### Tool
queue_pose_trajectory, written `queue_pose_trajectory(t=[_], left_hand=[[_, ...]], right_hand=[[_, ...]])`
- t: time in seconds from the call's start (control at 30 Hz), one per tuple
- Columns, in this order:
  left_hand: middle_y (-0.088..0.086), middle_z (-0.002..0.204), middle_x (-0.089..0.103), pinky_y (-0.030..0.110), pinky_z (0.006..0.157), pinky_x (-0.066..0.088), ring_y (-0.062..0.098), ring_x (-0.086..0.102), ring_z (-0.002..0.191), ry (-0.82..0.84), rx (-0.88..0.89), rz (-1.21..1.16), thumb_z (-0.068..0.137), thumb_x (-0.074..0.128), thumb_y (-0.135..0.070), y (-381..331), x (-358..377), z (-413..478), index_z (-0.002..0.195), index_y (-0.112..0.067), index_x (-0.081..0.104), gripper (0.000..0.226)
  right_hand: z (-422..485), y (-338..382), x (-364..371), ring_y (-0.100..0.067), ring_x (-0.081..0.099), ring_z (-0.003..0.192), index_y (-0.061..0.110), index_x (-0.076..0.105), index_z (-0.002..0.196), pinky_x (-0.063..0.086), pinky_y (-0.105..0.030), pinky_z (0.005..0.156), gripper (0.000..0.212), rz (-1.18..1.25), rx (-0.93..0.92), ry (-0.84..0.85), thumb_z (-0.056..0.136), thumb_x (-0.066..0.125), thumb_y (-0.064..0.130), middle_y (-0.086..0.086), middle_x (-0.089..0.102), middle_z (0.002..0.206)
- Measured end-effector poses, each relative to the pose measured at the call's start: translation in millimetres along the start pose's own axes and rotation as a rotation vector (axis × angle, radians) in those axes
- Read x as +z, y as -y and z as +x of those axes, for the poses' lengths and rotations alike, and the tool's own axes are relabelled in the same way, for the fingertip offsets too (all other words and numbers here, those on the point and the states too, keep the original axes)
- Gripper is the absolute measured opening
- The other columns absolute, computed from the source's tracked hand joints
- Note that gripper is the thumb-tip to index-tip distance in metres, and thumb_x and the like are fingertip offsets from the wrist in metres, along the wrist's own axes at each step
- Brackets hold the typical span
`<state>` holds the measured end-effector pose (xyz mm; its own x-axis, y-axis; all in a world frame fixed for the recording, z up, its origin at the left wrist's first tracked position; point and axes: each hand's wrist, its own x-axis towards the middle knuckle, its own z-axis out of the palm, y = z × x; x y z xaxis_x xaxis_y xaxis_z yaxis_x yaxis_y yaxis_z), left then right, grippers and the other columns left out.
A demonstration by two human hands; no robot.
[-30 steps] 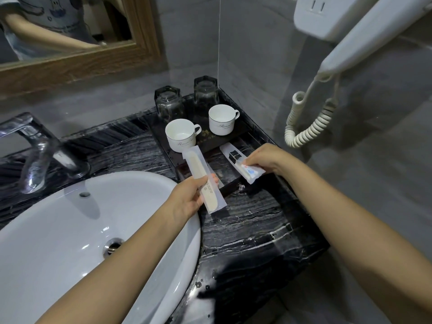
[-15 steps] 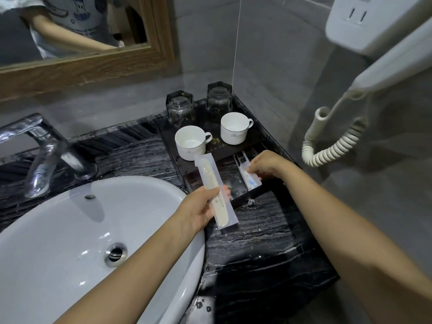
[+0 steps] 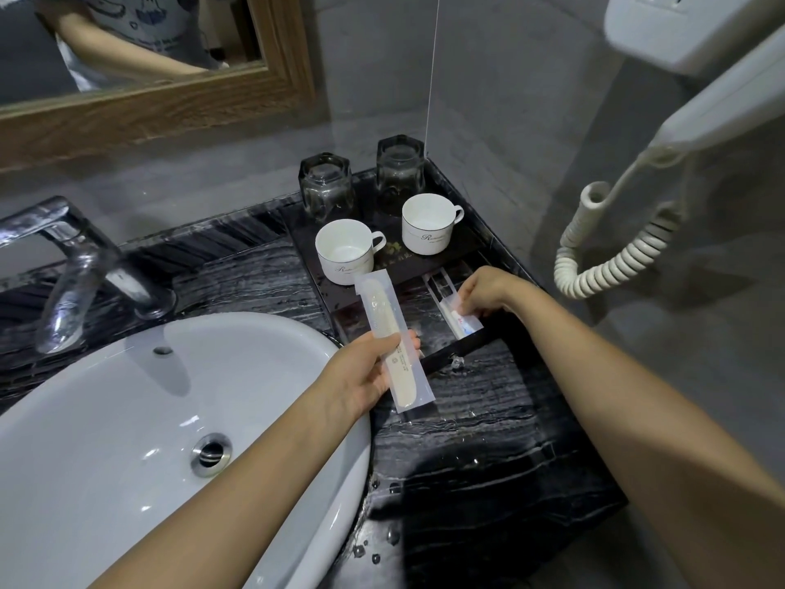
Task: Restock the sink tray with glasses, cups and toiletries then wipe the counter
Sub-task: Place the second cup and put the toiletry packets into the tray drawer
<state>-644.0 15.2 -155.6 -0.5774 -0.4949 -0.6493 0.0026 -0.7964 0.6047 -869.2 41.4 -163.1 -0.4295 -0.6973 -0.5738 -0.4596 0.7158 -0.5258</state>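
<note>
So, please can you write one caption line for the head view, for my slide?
Left hand holds a wrapped comb while right hand lays a toothbrush packet in the tray.

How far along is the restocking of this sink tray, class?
Done: two glasses and two white cups stand on the tray. In hand: the right hand sets a toothbrush packet into the tray; the left hand holds a wrapped comb. Left: placing the comb and wiping the wet counter.
</note>
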Motion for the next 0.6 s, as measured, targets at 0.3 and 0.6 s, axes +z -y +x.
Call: queue_pose_trajectory(t=[0.3,0.6], left_hand=[[0.007,0.067,0.075,0.026,0.054,0.059,0.019,0.070,0.067,-0.011,-0.007,-0.027,0.090,0.050,0.004,1,2,0,0.101,0.000,0.062,0.017],[0.014,0.094,0.065,0.032,0.069,0.053,0.021,0.063,0.083,-0.036,-0.036,-0.061,0.096,0.040,-0.003,-2,7,-1,0.128,0.008,0.047,0.035]], right_hand=[[-2,0,3,-0.012,0.046,0.054,0.010,0.059,0.070,0.039,-0.021,0.050,0.019,0.013,-0.028,0.029,0.079,0.067,-0.005,-0.006,0.052,0.062],[-18,-5,7,-0.017,0.057,0.081,0.011,0.068,0.101,0.046,-0.027,0.077,0.026,-0.106,-0.108,-0.287,0.076,0.072,0.014,-0.003,0.065,0.092]])
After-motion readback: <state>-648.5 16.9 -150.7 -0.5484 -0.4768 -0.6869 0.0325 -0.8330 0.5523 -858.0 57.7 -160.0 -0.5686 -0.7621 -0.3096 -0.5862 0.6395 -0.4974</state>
